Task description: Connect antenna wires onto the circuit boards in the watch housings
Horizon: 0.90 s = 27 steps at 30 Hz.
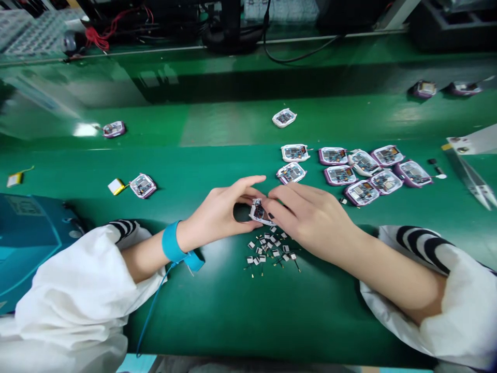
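A white-rimmed device casing (pixel 259 212) with a circuit board inside sits between my hands near the middle of the table. My left hand (pixel 225 207) holds its left side between thumb and fingers. My right hand (pixel 306 217) is over its right side, fingers bent and pressed together at the casing; whether they pinch a small part is hidden. Just below lie several small silver parts with short dark leads (pixel 267 247). Two more white casings, one at the upper right (pixel 295 153) and one closer (pixel 291 172), rest beyond my right hand.
Several purple and white casings (pixel 363 191) cluster at the right, with tweezers (pixel 471 176) beyond. At the left are a casing (pixel 143 185) wired to a yellow-edged battery (pixel 116 186), another battery (pixel 14 179) and a blue machine (pixel 31 243). A blue cord (pixel 153 305) trails from my left wristband.
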{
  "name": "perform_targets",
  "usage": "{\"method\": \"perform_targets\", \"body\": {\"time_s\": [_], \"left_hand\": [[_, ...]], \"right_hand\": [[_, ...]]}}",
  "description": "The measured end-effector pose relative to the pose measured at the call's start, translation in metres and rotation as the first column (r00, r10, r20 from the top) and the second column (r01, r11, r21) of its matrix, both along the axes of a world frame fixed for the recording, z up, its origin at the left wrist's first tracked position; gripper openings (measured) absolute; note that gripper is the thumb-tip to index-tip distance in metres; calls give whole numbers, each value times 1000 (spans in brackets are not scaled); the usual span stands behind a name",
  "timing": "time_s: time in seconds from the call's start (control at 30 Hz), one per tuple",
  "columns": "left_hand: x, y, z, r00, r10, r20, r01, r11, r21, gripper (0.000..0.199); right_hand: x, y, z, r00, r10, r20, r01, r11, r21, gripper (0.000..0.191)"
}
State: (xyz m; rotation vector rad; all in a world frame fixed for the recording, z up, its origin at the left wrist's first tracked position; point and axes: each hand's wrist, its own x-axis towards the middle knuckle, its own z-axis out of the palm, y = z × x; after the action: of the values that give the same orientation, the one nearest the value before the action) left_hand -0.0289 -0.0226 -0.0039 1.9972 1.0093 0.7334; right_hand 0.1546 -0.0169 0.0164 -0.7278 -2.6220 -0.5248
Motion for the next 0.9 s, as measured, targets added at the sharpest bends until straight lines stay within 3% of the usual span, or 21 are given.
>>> {"method": "perform_targets", "body": {"time_s": [0.17,0.33,0.57,0.67,0.77,0.9], "left_hand": [[2,-1,1,1000,-15,21,15,1000,7,64],[4,-5,3,997,41,70,-41,999,4,61],[7,-10,8,988,133,84,-137,990,46,53],[7,-12,9,981,150,121,-156,987,35,54],[7,-13,8,973,151,175,-156,988,15,55],[6,-13,4,964,163,208,-170,985,16,51]], "right_hand": [[0,2,-7,992,42,-120,-39,999,23,15],[1,0,-11,958,-3,-287,-42,988,-151,19],[1,-2,-6,960,-70,-270,51,996,-76,13],[-1,1,-6,927,-95,-363,11,974,-227,9],[-1,5,-9,849,-143,-509,-92,909,-408,7],[-3,7,-12,771,-181,-611,-197,844,-499,6]]}}
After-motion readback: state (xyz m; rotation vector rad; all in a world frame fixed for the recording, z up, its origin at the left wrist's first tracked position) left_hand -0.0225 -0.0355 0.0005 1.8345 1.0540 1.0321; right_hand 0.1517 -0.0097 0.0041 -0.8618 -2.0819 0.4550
